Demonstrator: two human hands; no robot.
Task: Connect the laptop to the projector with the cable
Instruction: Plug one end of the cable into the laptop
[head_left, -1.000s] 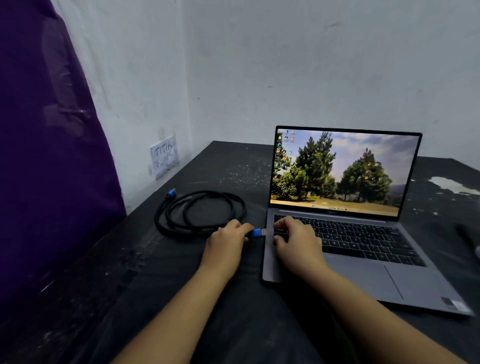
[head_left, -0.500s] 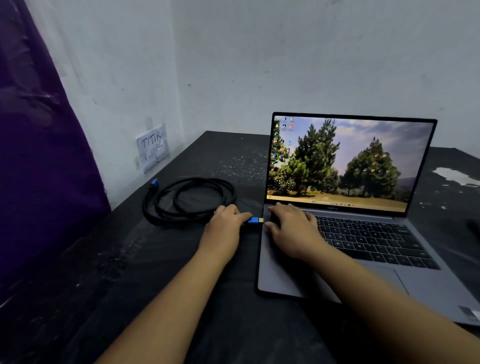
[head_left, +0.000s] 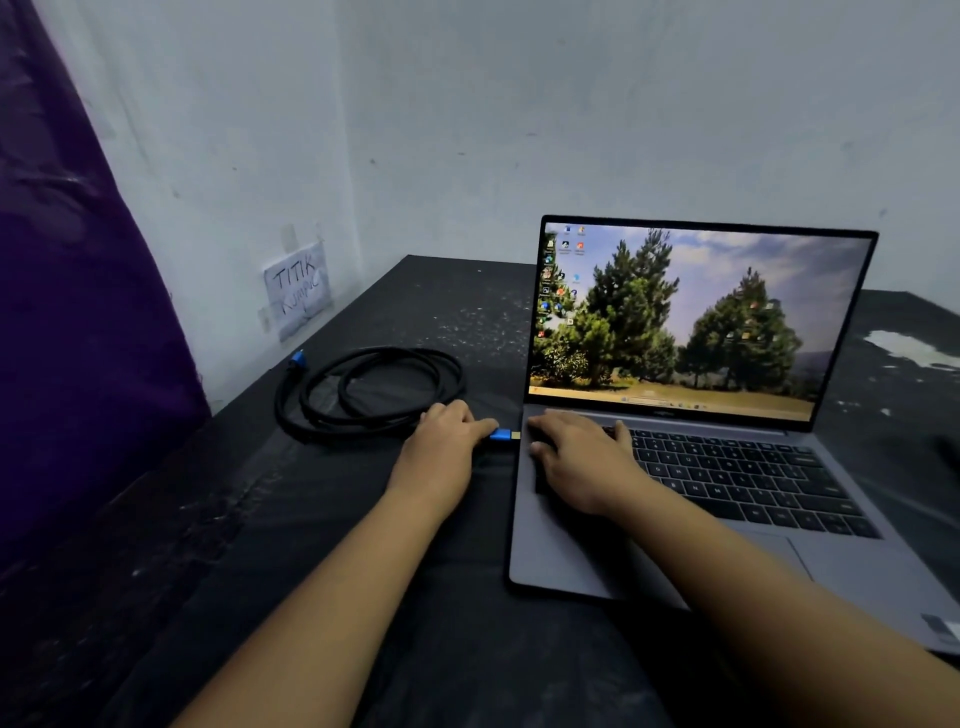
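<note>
An open grey laptop (head_left: 571, 561) stands on the dark table, its screen (head_left: 691, 317) lit with a tree wallpaper. A black cable (head_left: 363, 389) lies coiled to its left, with one blue plug (head_left: 297, 358) resting at the coil's far left. My left hand (head_left: 447, 441) grips the cable's other blue plug (head_left: 503, 435), whose metal tip sits right at the laptop's left edge. My right hand (head_left: 582, 460) lies flat on the keyboard's left corner, fingers spread, pressing the laptop down. No projector is in view.
The black table (head_left: 234, 597) meets a white wall at the left and back. A taped paper note (head_left: 298, 291) hangs on the left wall. A purple cloth (head_left: 67, 312) hangs at far left. A white patch (head_left: 909, 348) marks the table at right.
The plug in my left hand has edged right until it meets the laptop's left side. The view has shifted slightly; my right hand stays on the keyboard corner.
</note>
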